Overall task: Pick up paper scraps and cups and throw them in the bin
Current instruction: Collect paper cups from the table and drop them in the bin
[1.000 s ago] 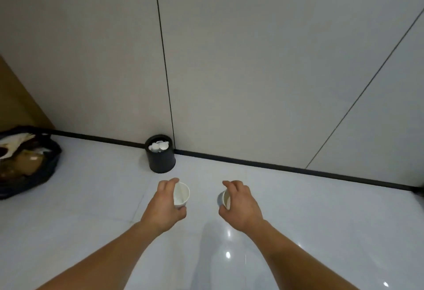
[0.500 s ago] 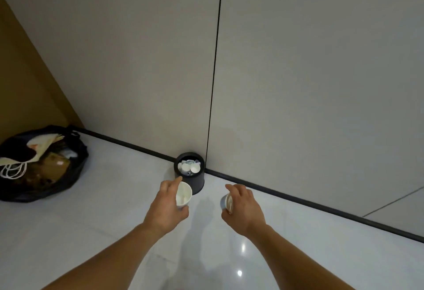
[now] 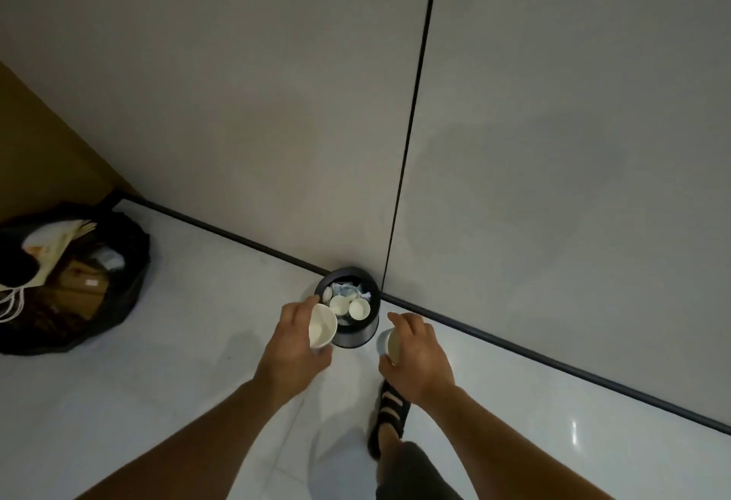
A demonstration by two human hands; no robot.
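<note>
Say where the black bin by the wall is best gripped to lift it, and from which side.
Grip the black bin round its outer side just below the rim, coming from the open floor side nearest the camera. It is an upright cylinder standing close to the wall, so its back is probably blocked, and paper cups fill it near the rim, leaving fingers little room inside.

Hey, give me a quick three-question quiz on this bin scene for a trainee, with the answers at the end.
1. True or false: the left hand grips the left cup and the right hand grips the right cup.
2. The bin stands: A) against the wall, B) mid-floor, away from walls, C) on a table.
3. Fill the gap: the bin already holds crumpled paper and white ___.
Key: 1 true; 2 A; 3 cups.
</note>
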